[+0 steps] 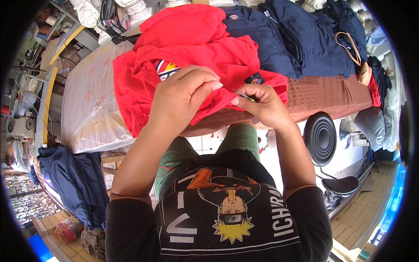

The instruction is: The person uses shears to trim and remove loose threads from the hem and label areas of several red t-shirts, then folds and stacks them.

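Red garment (218, 54) lies bunched over the near edge of a table with a brown cloth (323, 94), and in the head view, the only one, both bare hands work just above it. Thumb and fingertips of the left hand (181, 94) are pinched together; whether a fine thread runs between them is too small to tell. The right hand (267, 105) grips a small pointed metal tool (241, 94), probably thread snips, its tip toward the left hand, near the black label (254, 78). Trimming loose ends looks like the step in hand. The next move would call for steadying whatever is pinched and bringing the tip in close, without nicking the red fabric
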### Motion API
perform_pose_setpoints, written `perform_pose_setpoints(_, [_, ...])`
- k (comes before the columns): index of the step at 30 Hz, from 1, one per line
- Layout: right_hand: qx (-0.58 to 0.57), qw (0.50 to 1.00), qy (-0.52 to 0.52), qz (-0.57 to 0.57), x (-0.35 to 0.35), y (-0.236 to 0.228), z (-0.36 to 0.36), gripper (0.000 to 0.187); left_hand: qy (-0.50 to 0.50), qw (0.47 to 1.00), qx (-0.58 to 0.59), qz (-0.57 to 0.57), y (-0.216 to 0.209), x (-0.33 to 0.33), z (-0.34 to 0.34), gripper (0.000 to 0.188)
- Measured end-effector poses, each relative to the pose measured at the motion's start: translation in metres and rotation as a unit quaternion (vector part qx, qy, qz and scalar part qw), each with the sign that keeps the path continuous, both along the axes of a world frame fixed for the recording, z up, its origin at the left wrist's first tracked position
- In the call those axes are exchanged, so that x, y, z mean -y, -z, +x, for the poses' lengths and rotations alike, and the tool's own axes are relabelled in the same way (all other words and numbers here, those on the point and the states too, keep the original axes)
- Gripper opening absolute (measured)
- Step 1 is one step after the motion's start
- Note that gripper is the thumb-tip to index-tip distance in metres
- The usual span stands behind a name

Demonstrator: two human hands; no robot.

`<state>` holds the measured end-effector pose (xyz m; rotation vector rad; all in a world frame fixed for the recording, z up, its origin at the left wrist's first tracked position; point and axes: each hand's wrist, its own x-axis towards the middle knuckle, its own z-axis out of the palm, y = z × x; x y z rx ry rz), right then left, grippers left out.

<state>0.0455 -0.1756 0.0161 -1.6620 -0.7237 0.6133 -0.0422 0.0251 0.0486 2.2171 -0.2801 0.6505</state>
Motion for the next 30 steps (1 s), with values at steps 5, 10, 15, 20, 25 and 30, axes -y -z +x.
perform_pose_setpoints(5, [0.068,0.997,0.015,-0.031,0.001,-0.009,-0.007,0.016,0.023,0.971,-0.188,-0.148,0.000,0.008,-0.001,0.016])
perform_pose_setpoints(10, [0.265,0.962,0.059,0.002,0.006,-0.019,-0.010,0.024,0.015,0.975,-0.166,-0.146,0.009,0.007,0.001,0.020])
perform_pose_setpoints(15, [0.386,0.921,0.049,-0.008,-0.002,-0.021,-0.008,0.023,0.011,0.979,-0.153,-0.132,0.014,0.007,0.002,0.020])
perform_pose_setpoints(20, [0.439,0.894,0.045,-0.079,-0.001,-0.023,-0.007,0.021,0.051,0.982,-0.135,-0.122,0.009,0.007,0.000,0.023])
perform_pose_setpoints(25, [0.388,0.914,0.110,-0.042,0.011,-0.023,-0.002,0.024,0.245,0.968,0.006,-0.059,-0.038,-0.028,-0.024,0.048])
perform_pose_setpoints(30, [0.337,0.931,0.143,-0.009,0.022,-0.016,0.001,0.027,0.154,0.985,-0.077,0.008,-0.038,-0.031,-0.043,0.027])
